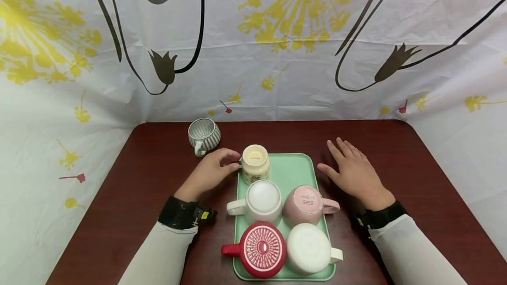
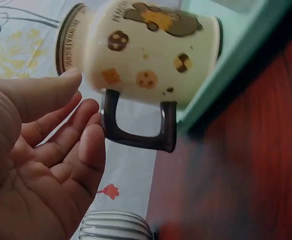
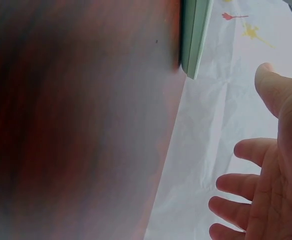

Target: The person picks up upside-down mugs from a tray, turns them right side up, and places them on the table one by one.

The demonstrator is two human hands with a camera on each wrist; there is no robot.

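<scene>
Tabletop (image 1: 158,166) bare beyond tray (image 1: 293,166) edges.

A dark reddish-brown wooden table with rounded corners (image 1: 416,153) fills the lower part of the head view. Behind it and along both its sides hangs a wrinkled white cloth backdrop (image 1: 253,78) printed with yellow dandelion blooms, thin black curling stems with dark tulip shapes, and small red flowers. Even, soft light falls over the table.
</scene>
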